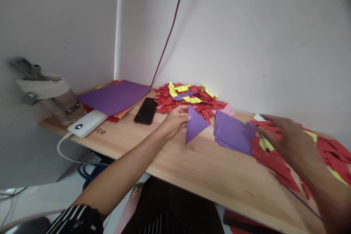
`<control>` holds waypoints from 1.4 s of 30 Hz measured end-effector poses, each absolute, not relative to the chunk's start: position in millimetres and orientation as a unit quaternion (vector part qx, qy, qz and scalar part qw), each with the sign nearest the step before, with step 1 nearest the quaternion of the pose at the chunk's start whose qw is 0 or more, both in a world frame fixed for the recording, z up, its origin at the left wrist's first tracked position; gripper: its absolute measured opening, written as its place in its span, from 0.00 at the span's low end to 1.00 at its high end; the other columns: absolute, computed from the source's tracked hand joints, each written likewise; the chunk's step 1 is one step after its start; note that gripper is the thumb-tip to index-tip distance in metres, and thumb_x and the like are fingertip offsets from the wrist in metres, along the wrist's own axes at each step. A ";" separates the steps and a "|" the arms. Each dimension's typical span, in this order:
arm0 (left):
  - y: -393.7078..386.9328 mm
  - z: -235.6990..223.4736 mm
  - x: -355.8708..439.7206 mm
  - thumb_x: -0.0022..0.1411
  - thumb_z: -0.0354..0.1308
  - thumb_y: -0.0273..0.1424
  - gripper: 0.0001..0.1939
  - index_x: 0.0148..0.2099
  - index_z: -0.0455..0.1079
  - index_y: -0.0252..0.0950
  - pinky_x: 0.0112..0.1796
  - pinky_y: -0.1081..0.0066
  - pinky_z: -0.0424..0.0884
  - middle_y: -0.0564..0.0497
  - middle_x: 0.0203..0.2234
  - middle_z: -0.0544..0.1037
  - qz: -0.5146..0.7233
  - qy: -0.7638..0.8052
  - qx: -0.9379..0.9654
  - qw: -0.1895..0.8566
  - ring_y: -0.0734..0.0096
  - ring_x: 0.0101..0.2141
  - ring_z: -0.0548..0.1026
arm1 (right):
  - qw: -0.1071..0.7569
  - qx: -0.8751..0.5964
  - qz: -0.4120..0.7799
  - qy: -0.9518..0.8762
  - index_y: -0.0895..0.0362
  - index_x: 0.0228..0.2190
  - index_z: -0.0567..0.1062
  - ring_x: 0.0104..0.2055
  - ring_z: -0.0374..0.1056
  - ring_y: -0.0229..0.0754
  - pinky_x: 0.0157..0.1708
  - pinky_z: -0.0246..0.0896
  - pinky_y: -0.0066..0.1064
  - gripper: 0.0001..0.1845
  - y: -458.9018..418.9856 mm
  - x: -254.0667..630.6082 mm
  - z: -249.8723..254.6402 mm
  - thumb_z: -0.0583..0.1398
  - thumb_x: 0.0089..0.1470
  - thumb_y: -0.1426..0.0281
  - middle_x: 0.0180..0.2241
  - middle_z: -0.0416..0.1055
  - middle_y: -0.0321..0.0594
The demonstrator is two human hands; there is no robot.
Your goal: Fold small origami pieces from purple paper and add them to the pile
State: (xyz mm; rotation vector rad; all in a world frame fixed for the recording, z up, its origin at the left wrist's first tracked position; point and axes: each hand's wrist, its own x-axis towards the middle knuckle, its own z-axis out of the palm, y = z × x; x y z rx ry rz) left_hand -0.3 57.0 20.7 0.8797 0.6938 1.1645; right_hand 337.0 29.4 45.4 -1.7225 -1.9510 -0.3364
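While my left hand (175, 119) pinches the near corner of a purple paper triangle (196, 124), the triangle lies flat on the wooden bench (192, 164), about midway along it and just in front of the heap of folded red and yellow paper pieces (189, 100) that sits against the back edge. My fingers close on the triangle's left side, thumb on top. Just right of the triangle I see a stack of purple paper squares (233, 133), close to it but not touching as far as I can tell. My right hand (290, 142) hovers blurred over the red paper scraps (276, 162) at the right end of the bench, fingers spread and loose; something thin like a pen (263, 140) shows by its fingertips, but I cannot tell whether the hand holds it. Toward the left end lie a black phone (146, 110), a white power bank (87, 123) near the front edge, and large purple sheets (115, 97) by the back corner.
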 end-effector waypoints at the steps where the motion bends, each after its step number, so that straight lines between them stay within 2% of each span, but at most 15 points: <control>1: 56.9 20.3 0.0 0.48 0.65 0.21 0.22 0.46 0.65 0.34 0.31 0.77 0.69 0.53 0.27 0.76 0.520 0.311 0.386 0.696 0.79 0.26 0.74 | 0.269 -0.587 -0.091 -0.758 0.52 0.51 0.71 0.37 0.71 0.46 0.34 0.64 0.39 0.20 28.2 311.1 48.4 0.59 0.57 0.61 0.45 0.73 0.50; 3: 57.6 18.5 0.6 0.49 0.64 0.20 0.21 0.45 0.65 0.33 0.31 0.78 0.70 0.52 0.28 0.76 0.521 0.316 0.371 0.701 0.80 0.25 0.74 | 0.307 -0.473 -0.056 -0.824 0.50 0.54 0.69 0.46 0.70 0.48 0.42 0.67 0.40 0.21 26.5 262.5 48.4 0.57 0.59 0.64 0.50 0.69 0.49; 5: 59.0 15.7 1.2 0.49 0.64 0.20 0.20 0.45 0.65 0.33 0.31 0.78 0.71 0.52 0.29 0.76 0.524 0.320 0.358 0.703 0.80 0.25 0.74 | 0.293 -0.401 -0.048 -0.867 0.49 0.54 0.69 0.56 0.64 0.51 0.50 0.63 0.45 0.20 26.7 225.9 41.8 0.56 0.60 0.67 0.54 0.66 0.48; 8: 61.2 10.9 2.3 0.50 0.64 0.19 0.21 0.47 0.65 0.33 0.32 0.77 0.72 0.51 0.30 0.76 0.529 0.319 0.348 0.705 0.79 0.26 0.75 | 0.286 -0.349 -0.069 -0.890 0.50 0.50 0.73 0.58 0.61 0.51 0.54 0.59 0.48 0.16 30.7 201.0 26.7 0.57 0.60 0.70 0.55 0.66 0.47; 13: 60.8 6.8 5.8 0.51 0.64 0.20 0.19 0.45 0.67 0.32 0.34 0.76 0.73 0.48 0.33 0.76 0.515 0.310 0.358 0.715 0.77 0.29 0.76 | 0.316 -0.348 -0.082 -0.879 0.50 0.41 0.78 0.50 0.66 0.49 0.50 0.58 0.46 0.10 36.6 202.8 10.0 0.57 0.61 0.68 0.43 0.75 0.43; 19: 56.0 8.6 11.1 0.51 0.64 0.22 0.15 0.43 0.68 0.31 0.35 0.73 0.74 0.45 0.33 0.78 0.491 0.316 0.389 0.713 0.73 0.30 0.77 | 0.348 -0.406 -0.018 -0.845 0.52 0.32 0.77 0.43 0.68 0.48 0.45 0.59 0.42 0.11 35.9 200.2 12.0 0.56 0.61 0.65 0.35 0.76 0.42; 22: 54.2 8.0 13.5 0.52 0.62 0.21 0.13 0.42 0.69 0.31 0.36 0.71 0.75 0.45 0.34 0.79 0.478 0.316 0.404 0.713 0.72 0.32 0.78 | 0.363 -0.440 0.034 -0.821 0.53 0.30 0.74 0.41 0.68 0.46 0.43 0.61 0.39 0.11 38.2 198.5 11.2 0.55 0.61 0.65 0.34 0.74 0.42; 27: 53.0 2.5 17.6 0.51 0.64 0.24 0.13 0.41 0.70 0.30 0.38 0.66 0.76 0.44 0.35 0.79 0.464 0.298 0.426 0.717 0.68 0.34 0.78 | 0.380 -0.465 0.098 -0.794 0.54 0.26 0.69 0.41 0.68 0.44 0.40 0.61 0.34 0.12 40.8 200.8 9.4 0.53 0.61 0.66 0.38 0.72 0.44; 33: 52.1 -0.4 20.2 0.50 0.65 0.26 0.15 0.42 0.71 0.30 0.38 0.66 0.76 0.44 0.34 0.80 0.454 0.287 0.452 0.712 0.66 0.34 0.79 | 0.352 -0.471 0.127 -0.799 0.54 0.23 0.65 0.33 0.65 0.40 0.32 0.58 0.30 0.13 38.6 202.3 13.2 0.53 0.60 0.67 0.30 0.70 0.40; 42: 50.8 1.2 21.7 0.51 0.55 0.21 0.15 0.43 0.73 0.30 0.37 0.68 0.75 0.45 0.34 0.80 0.445 0.319 0.463 0.697 0.70 0.32 0.78 | 0.344 -0.454 0.132 -0.811 0.54 0.21 0.64 0.31 0.63 0.39 0.30 0.56 0.30 0.13 38.5 202.7 11.8 0.53 0.58 0.69 0.29 0.70 0.39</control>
